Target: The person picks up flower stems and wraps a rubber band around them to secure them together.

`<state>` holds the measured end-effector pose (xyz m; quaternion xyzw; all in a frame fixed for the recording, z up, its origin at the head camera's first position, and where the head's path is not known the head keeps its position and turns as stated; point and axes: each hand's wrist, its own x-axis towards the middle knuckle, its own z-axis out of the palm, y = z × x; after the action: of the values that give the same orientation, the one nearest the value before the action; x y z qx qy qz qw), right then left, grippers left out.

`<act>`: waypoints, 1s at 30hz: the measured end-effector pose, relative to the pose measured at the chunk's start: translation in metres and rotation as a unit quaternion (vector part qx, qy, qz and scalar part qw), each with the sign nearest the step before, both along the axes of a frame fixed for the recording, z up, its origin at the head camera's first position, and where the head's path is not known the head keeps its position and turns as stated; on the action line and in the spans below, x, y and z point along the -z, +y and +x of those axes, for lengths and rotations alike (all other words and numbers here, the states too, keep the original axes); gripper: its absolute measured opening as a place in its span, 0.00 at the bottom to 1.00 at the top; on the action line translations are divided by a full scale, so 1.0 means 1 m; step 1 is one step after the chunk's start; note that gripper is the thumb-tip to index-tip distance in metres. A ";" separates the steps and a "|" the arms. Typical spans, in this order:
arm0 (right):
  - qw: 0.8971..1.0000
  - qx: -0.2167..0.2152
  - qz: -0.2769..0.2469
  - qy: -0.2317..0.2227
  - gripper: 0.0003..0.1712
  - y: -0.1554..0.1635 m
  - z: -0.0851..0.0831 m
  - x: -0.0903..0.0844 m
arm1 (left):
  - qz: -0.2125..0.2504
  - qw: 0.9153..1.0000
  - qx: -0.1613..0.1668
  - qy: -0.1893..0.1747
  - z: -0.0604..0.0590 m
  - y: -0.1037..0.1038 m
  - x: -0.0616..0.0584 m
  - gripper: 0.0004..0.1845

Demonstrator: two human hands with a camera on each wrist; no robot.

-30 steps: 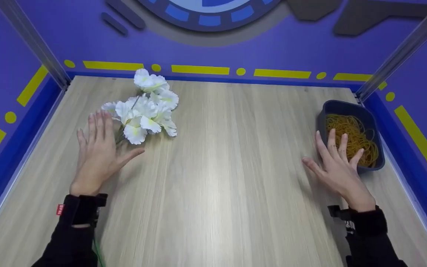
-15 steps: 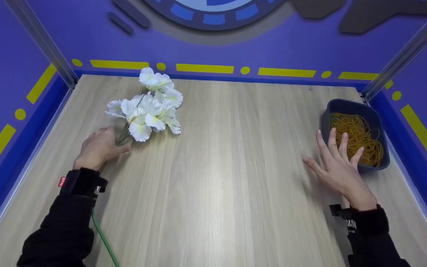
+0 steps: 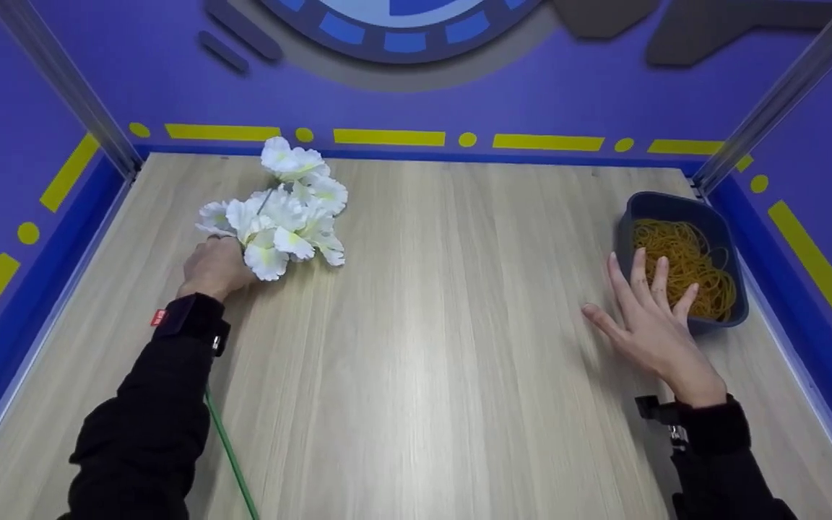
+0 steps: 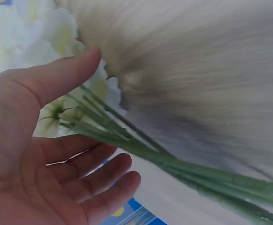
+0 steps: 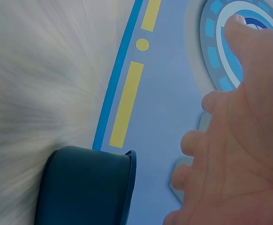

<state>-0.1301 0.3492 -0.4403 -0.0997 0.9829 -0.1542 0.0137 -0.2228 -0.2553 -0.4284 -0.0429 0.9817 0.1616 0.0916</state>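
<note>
1. Purple walls with yellow dashes and dots box in a pale wood-grain tabletop (image 3: 430, 325), and metal posts stand at the two far corners.
2. At about ten o'clock on the tabletop lies a bunch of white artificial flowers with green plastic stems (image 3: 282, 213), blooms pointing toward the far wall.
3. The person's left hand (image 3: 215, 267) sits right at the base of the blooms. From the left wrist camera the palm is cupped around the stems (image 4: 174, 164), thumb on one side and fingers curling in on the other, but not yet clamped tight.
4. One long green stem (image 3: 232, 455) trails back toward six o'clock beside the black sleeve.
5. At three o'clock stands a dark blue plastic tub (image 3: 676, 209) heaped with tan rubber bands (image 3: 687, 263), close to the right wall.
6. The right hand (image 3: 651, 325) lies with fingers spread and straight, its fingertips up against the tub's near-left wall, gripping nothing.
7. Bare wood separates the two hands; the tub's wall stands between the right hand and the bands.
</note>
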 end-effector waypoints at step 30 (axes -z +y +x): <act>1.000 -0.012 -0.010 -0.006 0.51 -0.001 0.000 0.004 | 0.158 0.987 0.006 -0.016 -0.014 -0.006 0.027 0.25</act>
<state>-0.1296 0.3484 -0.4441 -0.1110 0.9799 -0.1648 0.0201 -0.2371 -0.2618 -0.4559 -0.0247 0.9425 0.3133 0.1142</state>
